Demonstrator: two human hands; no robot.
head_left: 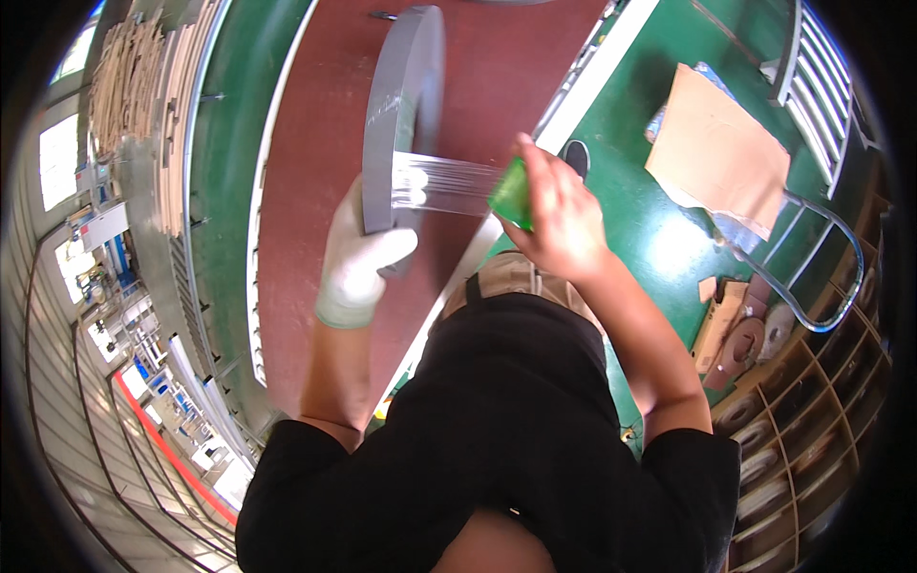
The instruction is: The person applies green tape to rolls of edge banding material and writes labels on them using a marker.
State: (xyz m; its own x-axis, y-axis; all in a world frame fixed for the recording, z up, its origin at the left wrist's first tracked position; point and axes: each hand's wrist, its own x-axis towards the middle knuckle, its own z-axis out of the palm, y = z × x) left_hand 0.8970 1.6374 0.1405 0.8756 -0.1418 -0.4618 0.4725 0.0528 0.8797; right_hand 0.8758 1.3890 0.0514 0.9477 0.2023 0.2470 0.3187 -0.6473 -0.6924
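Observation:
A large grey ring-shaped coil [379, 143] stands on edge above the reddish-brown work surface. My left hand [355, 253], in a white glove, grips its near lower part, the thumb on the right side and the other fingers partly hidden behind it. My right hand [568, 215] is bare and closed around a small green roll [511, 196] to the right of the coil. Clear stretch film [449, 184] runs taut between the green roll and the coil, crossing the coil's band near my left hand. The coil's right side is blurred.
The long reddish-brown surface [306, 191] has pale side rails. On the green floor at right, a cardboard sheet [721, 148] lies over a metal-framed cart [836, 310]. Cardboard pieces [721, 325] and a compartment rack [812, 449] stand lower right. A shoe [576, 158] shows beyond my right hand.

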